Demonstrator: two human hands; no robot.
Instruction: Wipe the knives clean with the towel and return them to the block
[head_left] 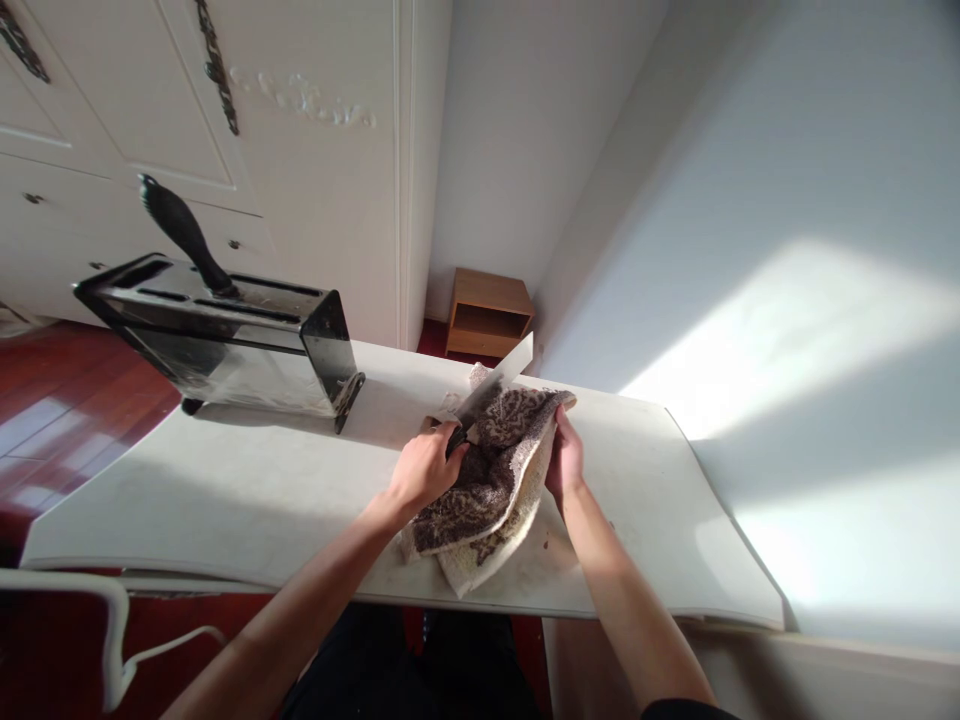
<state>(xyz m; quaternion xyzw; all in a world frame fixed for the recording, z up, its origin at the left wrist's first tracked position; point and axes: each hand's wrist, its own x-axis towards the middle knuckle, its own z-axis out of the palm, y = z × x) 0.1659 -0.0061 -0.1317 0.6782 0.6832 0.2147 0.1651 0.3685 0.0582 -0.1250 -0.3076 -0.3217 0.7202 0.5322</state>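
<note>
Knife (511,368) held over a patterned towel (480,500)
Its handle is gripped by the left hand (426,466); the towel's edge is pinched by the right hand (566,458) above the tabletop (645,490). Blade-clear fingers seem called for.

A broad-bladed kitchen knife with a silvery metal blade and a dark handle (493,390) slants across the far part of a brown-and-cream patterned terry towel (480,505), its tip pointing away and to the right. The handle is in the left grip (427,466). The towel lies crumpled over the white tabletop (645,490) — folded loosely, with a dark hollow near its middle (a paler underside shows along the near edge) — and the right grip (567,455) holds its right edge.
</note>
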